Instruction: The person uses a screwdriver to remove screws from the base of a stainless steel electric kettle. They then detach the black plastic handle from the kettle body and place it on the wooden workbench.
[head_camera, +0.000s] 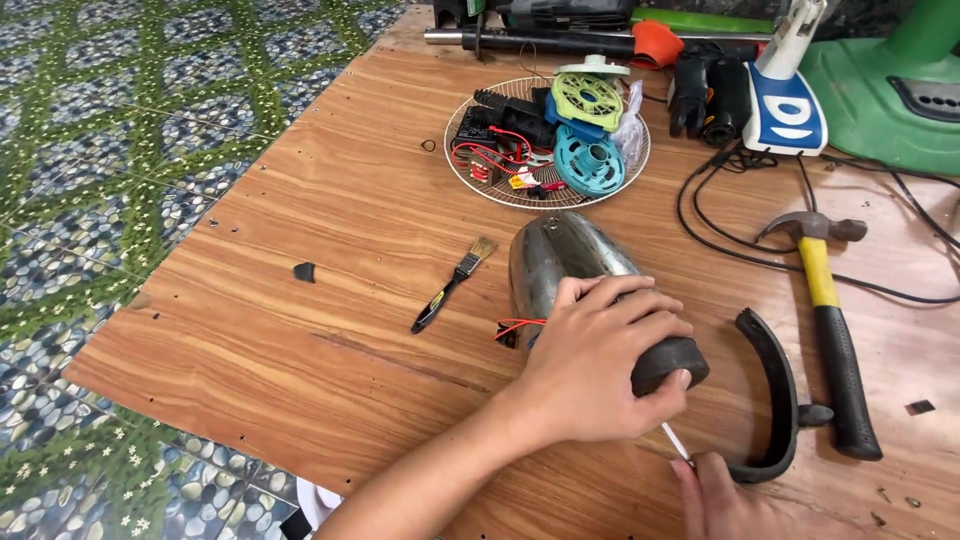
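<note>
My left hand (600, 360) is clamped over a dusty grey motor housing (560, 258) that lies on its side on the wooden table (330, 300), its black rear end (672, 362) under my fingers. Red and black wires (515, 328) stick out of its left side. My right hand (718, 498), at the bottom edge, grips a thin metal screwdriver shaft (676, 442) that points up into the black end of the housing. A curved black plastic bracket (780, 395) lies just right of both hands.
A small black-handled paintbrush (452, 286) lies left of the housing. A wire fan guard (470, 175) behind holds coloured plastic parts and wiring. A yellow-and-black hammer (832, 330) and black cables (730, 240) sit at right. A green fan base (880, 90) stands at back right.
</note>
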